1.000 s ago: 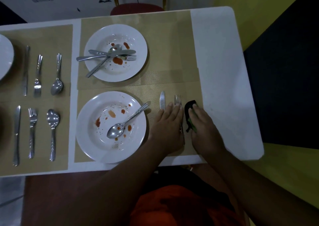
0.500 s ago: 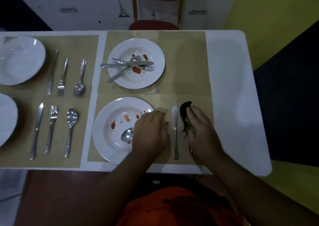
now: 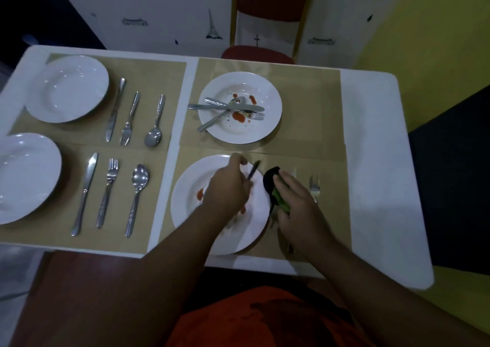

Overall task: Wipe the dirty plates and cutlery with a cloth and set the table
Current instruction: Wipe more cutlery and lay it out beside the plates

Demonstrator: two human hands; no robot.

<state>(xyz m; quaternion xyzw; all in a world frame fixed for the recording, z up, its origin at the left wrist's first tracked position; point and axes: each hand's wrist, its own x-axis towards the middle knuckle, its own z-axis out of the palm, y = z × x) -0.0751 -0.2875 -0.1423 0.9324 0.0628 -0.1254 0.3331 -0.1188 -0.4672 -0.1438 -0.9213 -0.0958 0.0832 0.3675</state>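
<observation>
A white plate (image 3: 186,215) smeared with red sauce lies on the near right placemat. Above it my left hand (image 3: 227,187) grips a spoon (image 3: 253,170); only the blurred handle shows, pointing up and right. Just right of the plate, my right hand (image 3: 297,203) clutches a dark and green cloth (image 3: 273,187). A fork (image 3: 314,186) rests on the mat to the right of that hand. A knife underneath my right hand is mostly hidden. The far dirty plate (image 3: 261,130) carries a crossed knife, fork and spoon (image 3: 225,107) among sauce stains.
On the left, two clean white plates (image 3: 67,89) (image 3: 25,177) sit on tan placemats, each with a knife, fork and spoon (image 3: 136,195) laid beside it. A red chair (image 3: 258,55) stands at the table's far side. White table surface (image 3: 371,161) runs along the right.
My left hand left the placemat, reached onto the near plate and picked up the spoon. My right hand stayed by the knife with the cloth. The view shifted, showing more of the table's left.
</observation>
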